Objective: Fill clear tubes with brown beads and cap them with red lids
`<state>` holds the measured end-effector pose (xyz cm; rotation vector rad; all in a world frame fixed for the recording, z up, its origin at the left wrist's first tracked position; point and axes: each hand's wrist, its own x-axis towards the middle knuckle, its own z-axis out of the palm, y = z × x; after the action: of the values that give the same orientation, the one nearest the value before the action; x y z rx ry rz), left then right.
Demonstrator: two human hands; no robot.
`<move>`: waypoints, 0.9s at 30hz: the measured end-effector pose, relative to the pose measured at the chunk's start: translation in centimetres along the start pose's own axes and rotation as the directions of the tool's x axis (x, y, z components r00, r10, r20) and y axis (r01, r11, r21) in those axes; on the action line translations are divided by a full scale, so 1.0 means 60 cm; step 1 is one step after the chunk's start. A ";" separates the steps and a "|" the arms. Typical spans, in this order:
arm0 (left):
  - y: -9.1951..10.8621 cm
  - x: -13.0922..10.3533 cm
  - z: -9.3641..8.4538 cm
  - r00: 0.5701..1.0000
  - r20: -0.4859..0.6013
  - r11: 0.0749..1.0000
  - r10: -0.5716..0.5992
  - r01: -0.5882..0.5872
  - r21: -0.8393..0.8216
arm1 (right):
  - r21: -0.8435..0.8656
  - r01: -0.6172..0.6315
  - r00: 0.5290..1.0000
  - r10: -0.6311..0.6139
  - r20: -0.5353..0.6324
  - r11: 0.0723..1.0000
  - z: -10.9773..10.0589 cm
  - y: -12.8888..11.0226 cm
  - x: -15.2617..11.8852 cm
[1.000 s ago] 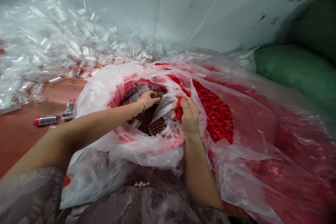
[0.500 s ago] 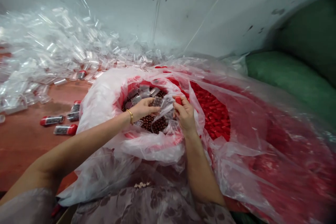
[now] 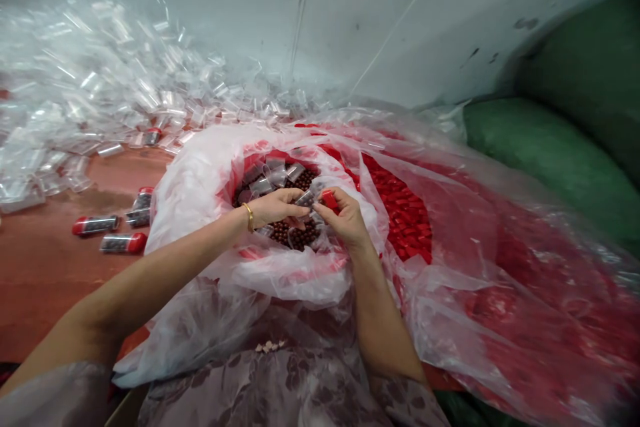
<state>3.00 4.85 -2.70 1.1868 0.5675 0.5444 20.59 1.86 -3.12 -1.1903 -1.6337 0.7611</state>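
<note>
Left arm slanting in from the lower left, wrist wearing a gold bracelet [image 3: 249,215]. The left hand [image 3: 277,207] is hovering over the mouth of a white plastic bag [image 3: 185,193], roughly level, fingers pointing right. Its thumb and fingers are pinching a clear tube [image 3: 304,199] with dark contents; the digits are lying close together around it, only the tube between them.

Right forearm rising from below, bent at the elbow. The right hand [image 3: 346,215] is facing the left one across the same opening, fingers curling inward. Thumb and fingertips are clamping a red cap [image 3: 329,199] — tips nearly meeting, the rest of the hand folding behind. The cap is sitting just beside the tube's right end; whether the two are touching, cannot tell.

Beneath the hands, brown beads [image 3: 300,237] are filling the bag's hollow, with clear empty tubes [image 3: 277,173] lying on them toward the far side. To the right, loose red caps [image 3: 405,213] are showing under thin plastic film [image 3: 465,247].

Left of the bag, several filled tubes with red ends [image 3: 97,225] are resting on the reddish table [image 3: 50,267]. Behind them a large heap of clear tubes [image 3: 100,80] is spreading along the wall [image 3: 240,7] — outlines blurring toward the far left. A green sack [image 3: 545,160] is bulging at the far right.
</note>
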 end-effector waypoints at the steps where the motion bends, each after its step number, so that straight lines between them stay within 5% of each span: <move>1: 0.001 0.000 0.001 1.000 -0.003 1.000 0.004 -0.004 -0.006 | 0.013 -0.014 1.000 0.014 0.000 1.000 -0.001 0.001 -0.001; 8: -0.003 0.007 0.005 0.990 -0.107 0.996 0.091 -0.089 0.022 | 0.261 -0.151 0.988 0.140 0.062 0.953 -0.004 0.000 -0.010; 14: -0.009 0.005 0.002 0.999 0.008 0.999 0.040 -0.040 0.000 | -0.002 0.082 0.994 -0.082 0.071 0.997 -0.006 -0.012 -0.014; 27: -0.001 -0.004 0.000 0.991 0.136 0.999 -0.016 0.009 0.049 | 0.025 0.001 0.993 -0.004 0.120 1.000 -0.006 -0.016 -0.014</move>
<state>2.85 4.68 -2.72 1.2557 0.4733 0.4372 20.68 0.73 -2.42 -1.1434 -1.7184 0.8637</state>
